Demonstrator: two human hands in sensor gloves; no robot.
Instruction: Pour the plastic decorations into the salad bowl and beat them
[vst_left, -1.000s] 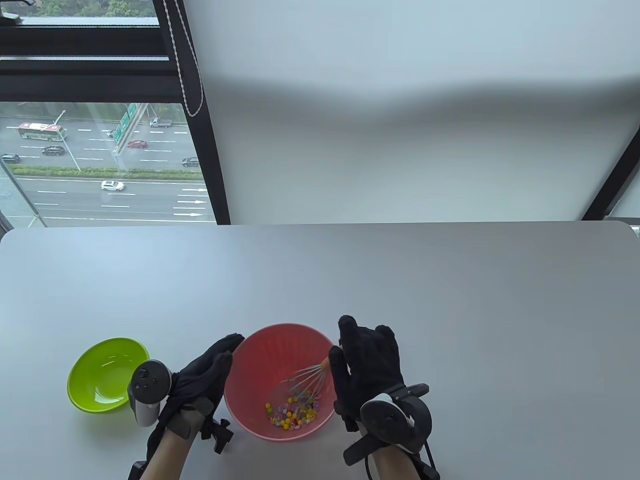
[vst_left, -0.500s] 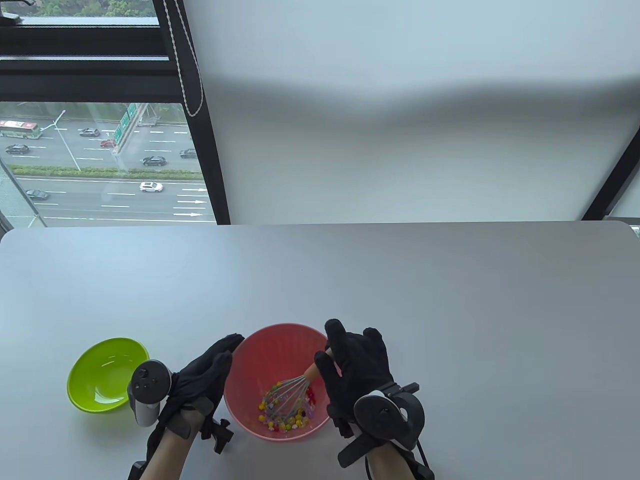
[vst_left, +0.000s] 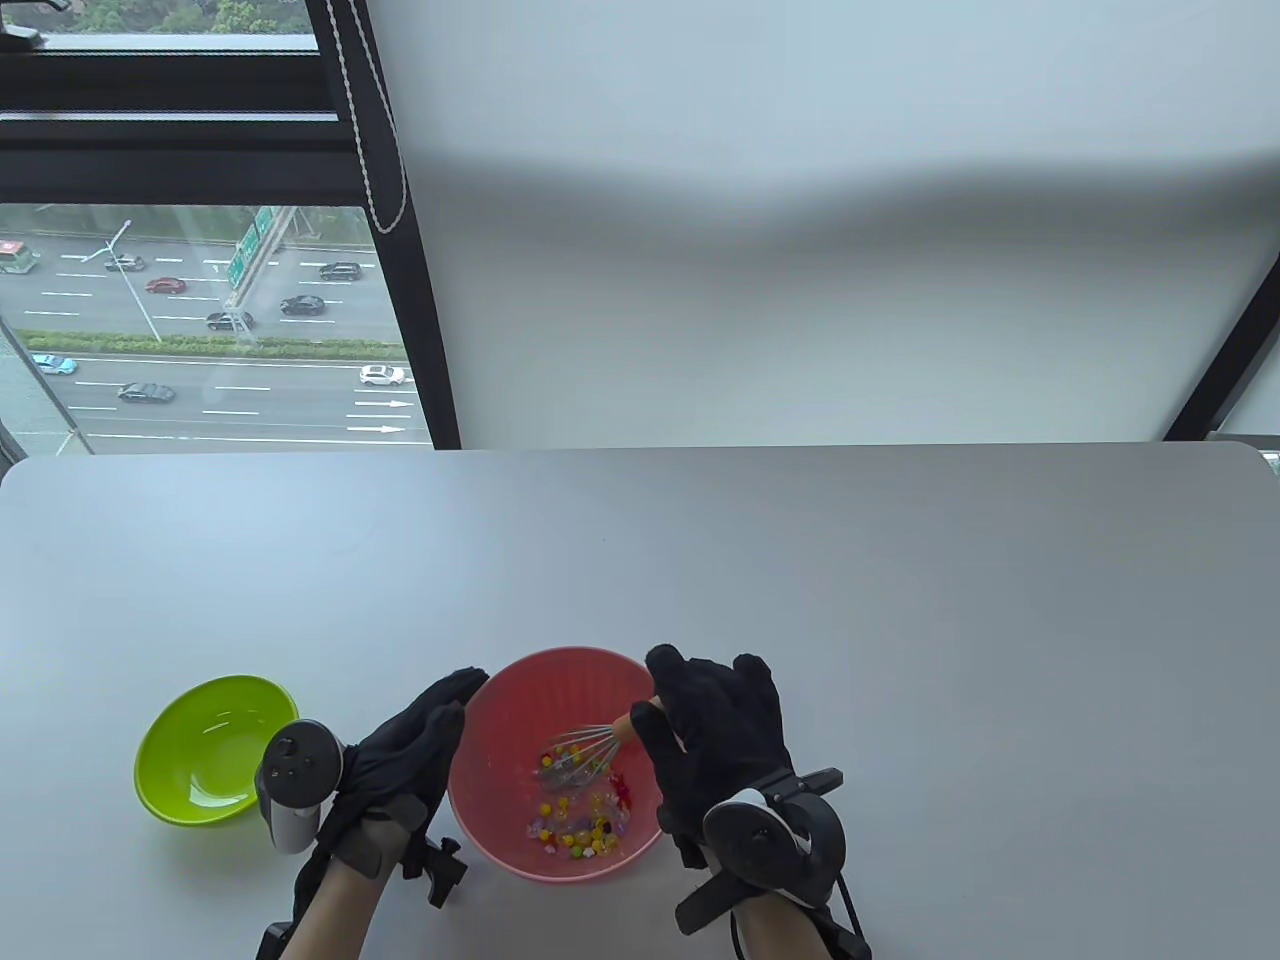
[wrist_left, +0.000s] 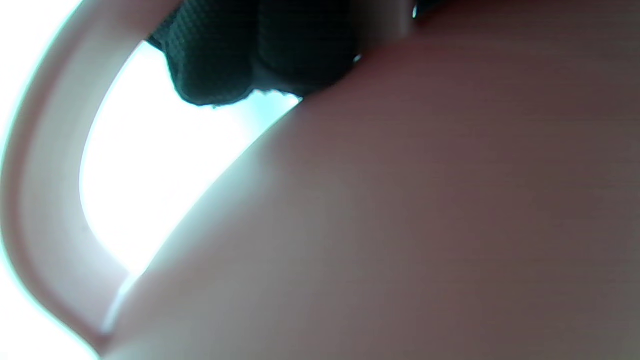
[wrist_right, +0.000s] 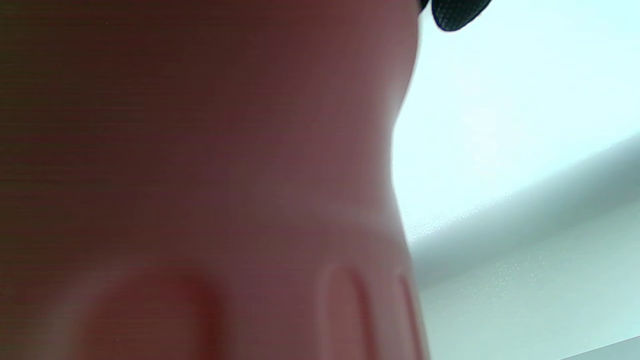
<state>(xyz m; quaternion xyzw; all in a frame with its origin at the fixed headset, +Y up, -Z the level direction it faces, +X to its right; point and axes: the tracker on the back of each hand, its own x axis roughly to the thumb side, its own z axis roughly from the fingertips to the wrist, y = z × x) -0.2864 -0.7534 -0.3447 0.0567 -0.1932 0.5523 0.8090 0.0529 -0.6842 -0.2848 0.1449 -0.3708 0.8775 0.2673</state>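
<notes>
A pink salad bowl stands near the table's front edge, with several small coloured plastic decorations on its bottom. My right hand grips the orange handle of a wire whisk, whose wires reach down into the bowl above the beads. My left hand rests with straight fingers against the bowl's left outer wall. The left wrist view is filled by the pink bowl wall with gloved fingertips on it. The right wrist view shows the blurred bowl wall close up.
An empty lime-green bowl sits left of the left hand. The grey table stretches bare behind and to the right. A window and a white blind stand beyond the far edge.
The right hand has swung the whisk round inside the bowl, from the right side to the front and now toward the middle. The beads have scattered. The left hand has not moved.
</notes>
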